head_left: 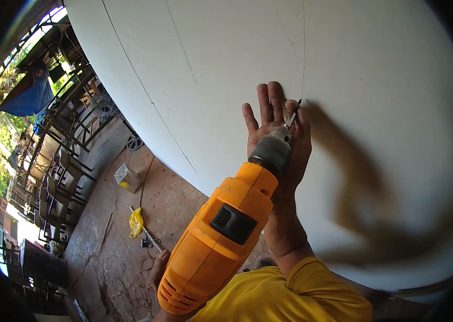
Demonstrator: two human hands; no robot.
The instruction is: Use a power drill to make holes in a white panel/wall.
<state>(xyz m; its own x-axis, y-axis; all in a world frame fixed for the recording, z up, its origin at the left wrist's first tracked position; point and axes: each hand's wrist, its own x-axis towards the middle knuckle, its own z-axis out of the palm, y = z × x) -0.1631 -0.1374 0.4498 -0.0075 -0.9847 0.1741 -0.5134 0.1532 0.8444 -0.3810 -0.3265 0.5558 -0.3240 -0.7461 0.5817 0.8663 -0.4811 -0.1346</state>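
Observation:
An orange power drill (213,241) with a black switch on its casing points up and right from the lower middle. My left hand (160,266), mostly hidden behind the body, is closed on its rear grip. A silver bit (291,119) with a dark pointed end sits in the dark metal chuck (272,150). My right hand (283,129) is palm up beneath the chuck, its thumb and index finger pinched around the bit near the tip, the other fingers spread. The tip meets a thin pencil line on a large white panel (382,64); whether it has entered cannot be seen.
Below the panel's left edge, the reddish floor holds a square container (125,177), a metal rod (154,240) with a yellow plastic bag (136,222), and thin wires. Stacked metal frames (57,188) and a blue tarp (31,91) stand farther left. A shadow falls across the panel.

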